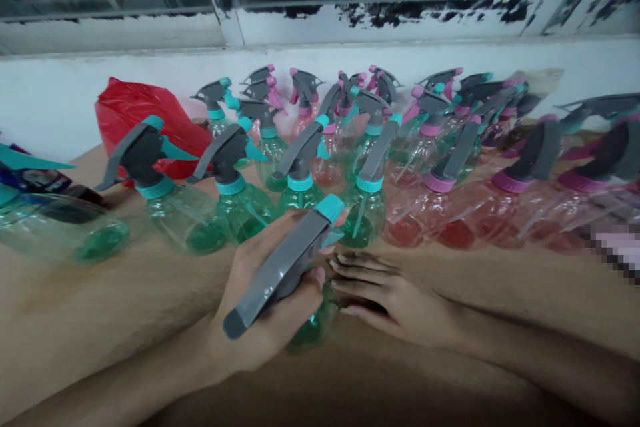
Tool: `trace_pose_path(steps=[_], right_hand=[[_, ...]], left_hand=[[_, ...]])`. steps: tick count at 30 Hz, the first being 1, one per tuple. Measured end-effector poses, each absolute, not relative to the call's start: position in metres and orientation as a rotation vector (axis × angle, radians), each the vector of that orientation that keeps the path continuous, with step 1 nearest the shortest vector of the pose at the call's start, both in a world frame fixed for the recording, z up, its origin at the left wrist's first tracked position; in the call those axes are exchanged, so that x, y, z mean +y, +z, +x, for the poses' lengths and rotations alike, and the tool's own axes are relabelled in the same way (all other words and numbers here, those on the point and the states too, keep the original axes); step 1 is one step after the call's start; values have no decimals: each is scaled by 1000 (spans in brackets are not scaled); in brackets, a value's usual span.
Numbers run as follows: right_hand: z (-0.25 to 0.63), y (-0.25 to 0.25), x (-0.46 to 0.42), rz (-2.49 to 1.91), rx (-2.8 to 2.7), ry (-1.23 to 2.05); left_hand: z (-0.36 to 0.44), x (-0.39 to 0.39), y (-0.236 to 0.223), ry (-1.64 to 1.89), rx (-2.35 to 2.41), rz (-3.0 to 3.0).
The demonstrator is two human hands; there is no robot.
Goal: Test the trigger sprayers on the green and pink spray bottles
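My left hand (270, 287) is wrapped round the neck of a spray bottle (315, 327) with a grey and teal trigger head and a green body. Its nozzle points away from me and a little to the right. Just right of that bottle, my right hand (385, 287) lies flat on the table with its fingers stretched toward the bottle; whether the fingertips touch it I cannot tell. Beyond both hands stands a front row of spray bottles, among them a green one with a teal collar (363, 213) and a red one with a pink collar (457, 213).
Several more spray bottles crowd behind the front row. A red plastic bag (145, 107) sits at the back left, near a dark packet (45, 180). At the far left a green bottle (55, 223) leans or looks stretched. A white wall (50, 93) with windows closes off the back of the wooden table (125, 320).
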State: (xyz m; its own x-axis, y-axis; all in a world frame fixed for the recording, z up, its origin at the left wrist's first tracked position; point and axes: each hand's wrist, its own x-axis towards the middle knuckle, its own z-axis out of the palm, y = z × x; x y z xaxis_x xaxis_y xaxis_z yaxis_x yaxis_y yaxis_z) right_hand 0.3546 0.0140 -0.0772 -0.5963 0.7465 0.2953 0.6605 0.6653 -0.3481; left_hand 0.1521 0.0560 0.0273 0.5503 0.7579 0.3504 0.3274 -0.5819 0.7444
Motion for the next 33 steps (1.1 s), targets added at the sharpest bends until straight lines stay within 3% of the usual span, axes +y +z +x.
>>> trace_pose_path(steps=[33], right_hand=[[353, -76, 13, -1136, -2462, 279]], left_hand=[[148, 59, 30, 823, 760, 2099]])
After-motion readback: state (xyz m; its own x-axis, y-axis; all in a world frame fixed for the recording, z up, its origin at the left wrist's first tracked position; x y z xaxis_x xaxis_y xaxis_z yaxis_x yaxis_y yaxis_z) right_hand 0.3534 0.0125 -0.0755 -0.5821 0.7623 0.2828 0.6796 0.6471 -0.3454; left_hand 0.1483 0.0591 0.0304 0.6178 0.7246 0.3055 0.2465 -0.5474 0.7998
